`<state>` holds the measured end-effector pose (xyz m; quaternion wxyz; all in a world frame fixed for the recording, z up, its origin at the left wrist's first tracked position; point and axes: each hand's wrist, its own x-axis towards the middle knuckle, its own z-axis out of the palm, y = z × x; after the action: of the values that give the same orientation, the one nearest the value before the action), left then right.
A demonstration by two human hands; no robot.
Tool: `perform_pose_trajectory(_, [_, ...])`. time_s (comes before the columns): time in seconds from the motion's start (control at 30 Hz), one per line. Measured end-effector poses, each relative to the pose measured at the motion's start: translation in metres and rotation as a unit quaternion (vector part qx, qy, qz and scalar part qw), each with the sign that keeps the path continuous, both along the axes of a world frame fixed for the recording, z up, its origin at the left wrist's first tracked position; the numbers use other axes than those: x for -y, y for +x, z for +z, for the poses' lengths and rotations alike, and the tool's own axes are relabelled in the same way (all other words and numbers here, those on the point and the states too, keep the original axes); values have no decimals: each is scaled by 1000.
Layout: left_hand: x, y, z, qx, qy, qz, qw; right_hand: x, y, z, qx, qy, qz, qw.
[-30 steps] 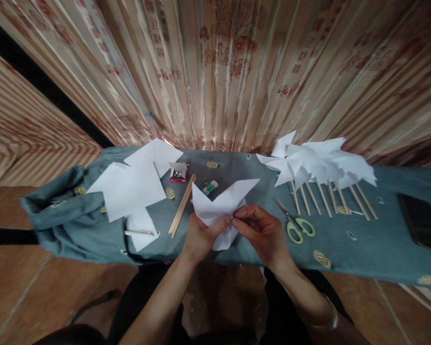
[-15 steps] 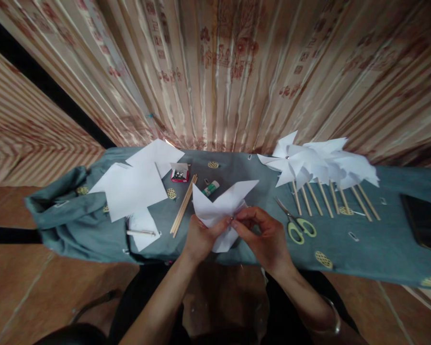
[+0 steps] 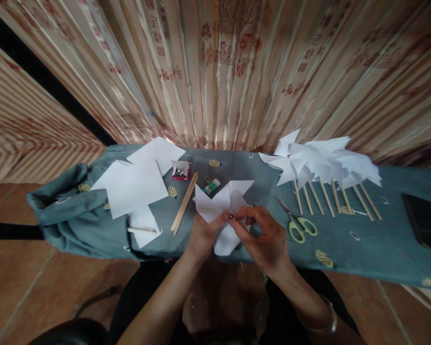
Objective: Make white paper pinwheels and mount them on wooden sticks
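Observation:
A white paper pinwheel with folded-in blades is in front of me over the table's near edge. My left hand is closed on it from the left, its thumb on the middle of the paper and the other fingers hidden beneath. At the centre sits a small shiny thumbtack. My right hand pinches the thumbtack between thumb and index finger, close to my left thumb tip. Whether the tack's point has gone through the paper cannot be seen.
Left are white paper sheets, a pen, an open tack box, wooden sticks and a green glue stick. Right lie green-handled scissors, several finished pinwheels on sticks and a dark phone.
The pinwheel's blades have spread a little and its lower blade shows more fully. Both hands stay at its centre, and the tack is more plainly visible. The view has shifted slightly.

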<state>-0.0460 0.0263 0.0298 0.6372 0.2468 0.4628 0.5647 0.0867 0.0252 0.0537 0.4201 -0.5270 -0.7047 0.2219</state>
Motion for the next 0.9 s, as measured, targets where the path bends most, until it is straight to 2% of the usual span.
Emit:
perform_pose_trajectory(0.23, [0, 4, 7, 38, -40, 14, 998, 1, 5, 4, -12, -2, -9, 1000])
perform_pose_trajectory(0.3, [-1, 4, 8, 44, -44, 20, 998, -5, 10, 5, -43, 5, -45, 998])
perform_pose_trajectory(0.37, [-1, 4, 8, 41, -41, 24, 998, -13, 16, 3, -103, -36, -61, 992])
perform_pose_trajectory(0.43, [-1, 4, 7, 24, -36, 21, 999, -21, 21, -1, -196, -167, -12, 966])
perform_pose_trajectory(0.5, [-1, 3, 6, -5, -34, 13, 999, -26, 24, -6, -280, -295, 52, 912])
perform_pose_trajectory(0.57, [0, 2, 4, -35, -31, 5, 999, -28, 23, -9, -322, -357, 79, 873])
perform_pose_trajectory(0.9, [4, -3, 3, -104, -6, -50, 993, -24, 18, -5, -347, -399, 88, 844])
